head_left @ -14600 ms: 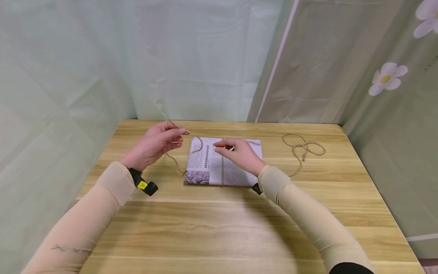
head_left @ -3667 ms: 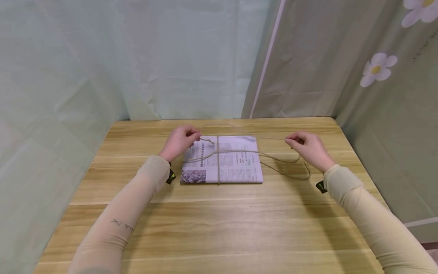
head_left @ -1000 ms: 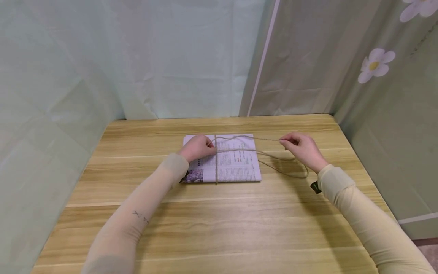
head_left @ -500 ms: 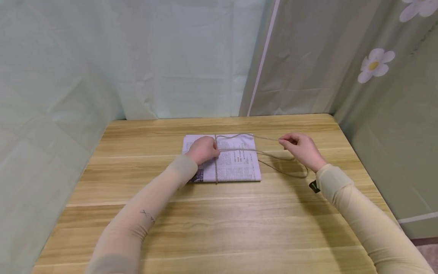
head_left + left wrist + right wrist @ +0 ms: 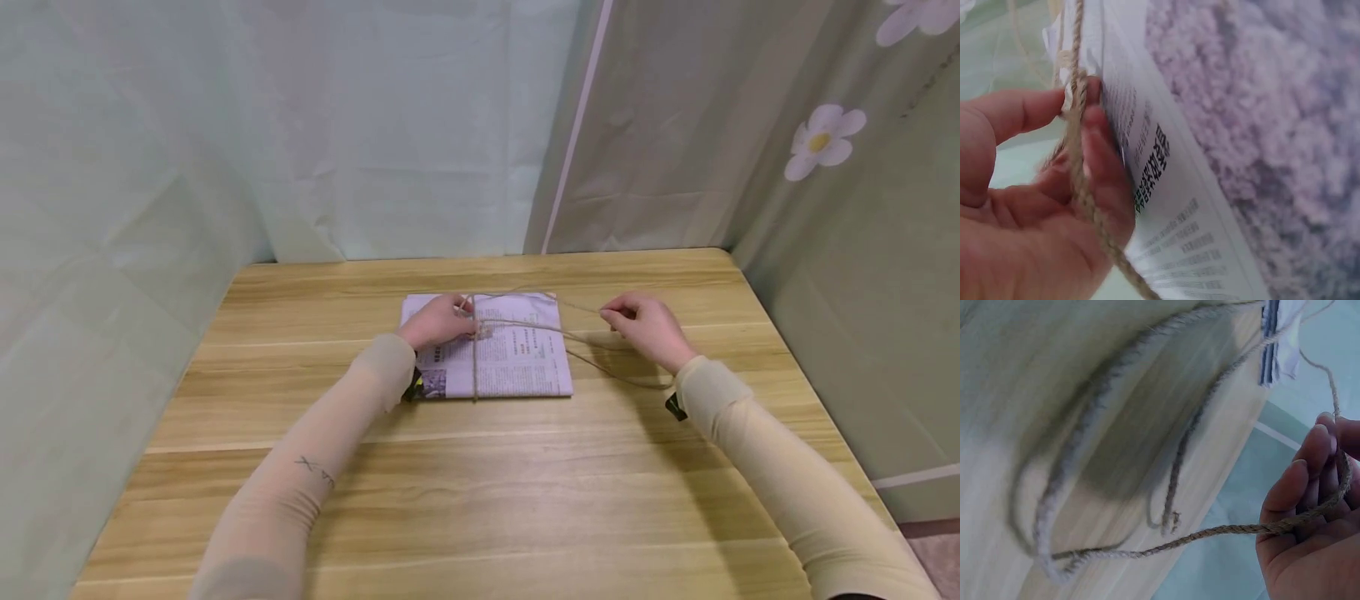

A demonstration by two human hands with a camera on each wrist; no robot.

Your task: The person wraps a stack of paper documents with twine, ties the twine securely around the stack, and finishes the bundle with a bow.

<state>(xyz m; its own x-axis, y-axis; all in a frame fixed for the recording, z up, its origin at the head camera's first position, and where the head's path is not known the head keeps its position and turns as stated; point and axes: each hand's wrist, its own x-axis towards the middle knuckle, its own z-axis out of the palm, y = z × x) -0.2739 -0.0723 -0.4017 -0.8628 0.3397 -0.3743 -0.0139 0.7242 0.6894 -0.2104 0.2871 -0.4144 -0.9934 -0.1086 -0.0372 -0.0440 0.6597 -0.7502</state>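
Observation:
A folded newspaper bundle [image 5: 517,371] lies on the table, with brown twine [image 5: 474,367] running front to back over it. Another length crosses it sideways to the right. My left hand [image 5: 438,321] is over the bundle's left half, its thumb and fingertips pinching twine where the strands cross; in the left wrist view, a strand runs over its curled fingers. To the right of the bundle, my right hand [image 5: 648,329] pinches a raised strand between thumb and fingers. In the right wrist view, that twine [image 5: 1222,531] passes across the palm and down into a loop.
The wooden table [image 5: 525,500] has its back edge at a pale curtain [image 5: 420,150], with a flowered curtain [image 5: 862,292] on the right. A slack twine loop [image 5: 637,383] lies right of the bundle; a knotted twine end [image 5: 1172,522] shows in the right wrist view.
Since the oldest frame, twine has come to lie sideways across the bundle, and my right hand has moved right of it. Lately my left hand shifted right, then back; my right hand drew slightly left.

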